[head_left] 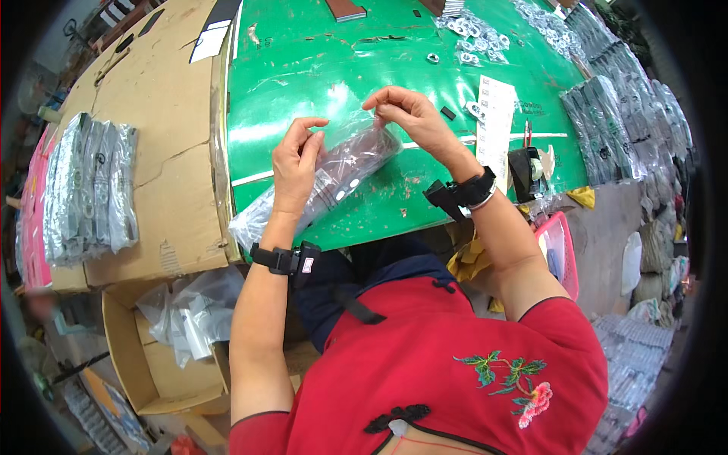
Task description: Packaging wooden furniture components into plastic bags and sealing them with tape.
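A clear plastic bag [267,218] lies slantwise on the green tabletop in front of me, with a long dark reddish-brown piece [362,158] inside it. My right hand [413,115] pinches the film at the bag's upper right end, thumb against forefinger. On the bag's left side, my left hand [296,163] has its fingers curled in, with thumb and fingertips closed at the film. The film stretches loosely between the two hands. Part of the brown piece is blurred by glare on the plastic.
Right of my hands lie a white label sheet [494,125] and a tape dispenser [525,173]. Small ring-shaped parts in plastic [478,38] are at the back. Bagged bundles [89,189] sit on cardboard at left; more [603,129] stand at right. A cardboard box [125,353] is below left.
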The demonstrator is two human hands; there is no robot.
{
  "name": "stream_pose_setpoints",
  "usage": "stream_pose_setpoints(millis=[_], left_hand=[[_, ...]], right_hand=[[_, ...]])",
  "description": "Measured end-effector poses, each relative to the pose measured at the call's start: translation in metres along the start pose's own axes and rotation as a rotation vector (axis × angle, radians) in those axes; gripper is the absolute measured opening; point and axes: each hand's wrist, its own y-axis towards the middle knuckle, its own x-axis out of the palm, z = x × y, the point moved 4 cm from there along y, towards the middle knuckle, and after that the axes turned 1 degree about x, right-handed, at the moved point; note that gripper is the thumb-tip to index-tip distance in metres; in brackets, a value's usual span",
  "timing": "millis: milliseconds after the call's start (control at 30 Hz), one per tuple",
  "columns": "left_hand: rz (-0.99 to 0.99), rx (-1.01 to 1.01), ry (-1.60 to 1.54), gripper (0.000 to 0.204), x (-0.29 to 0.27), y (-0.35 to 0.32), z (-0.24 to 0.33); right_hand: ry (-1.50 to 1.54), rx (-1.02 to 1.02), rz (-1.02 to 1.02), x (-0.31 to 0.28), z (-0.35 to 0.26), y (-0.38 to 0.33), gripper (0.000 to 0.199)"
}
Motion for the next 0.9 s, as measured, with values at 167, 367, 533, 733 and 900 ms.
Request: stream_pose_setpoints(millis=[167,367,533,733,900], left_hand=[[-0.015,-0.009,-0.037,0.014,0.001,0.001,0.0],[0.038,0.125,0.107,0.016,0.001,0.003,0.006],[-0.087,0.123,0.256,0.019,0.004,0.002,0.009],[-0.137,-0.164,0.15,0.019,0.002,0.004,-0.006],[-0.07,-0.04,0.206,0.021,0.001,0.008,-0.013]], right_hand=[[-0.48,-0.04,-0.106,0.001,-0.028,-0.006,0.035],[-0.954,-0.196,-0.089,0.0,-0.037,-0.005,0.026],[-0.509,-0.187,-0.033,-0.005,-0.007,-0.001,0.025],[-0.339,0.006,0.098,0.0,0.023,0.006,0.021],[-0.482,-0.071,0.268,0.007,0.031,0.012,0.023]])
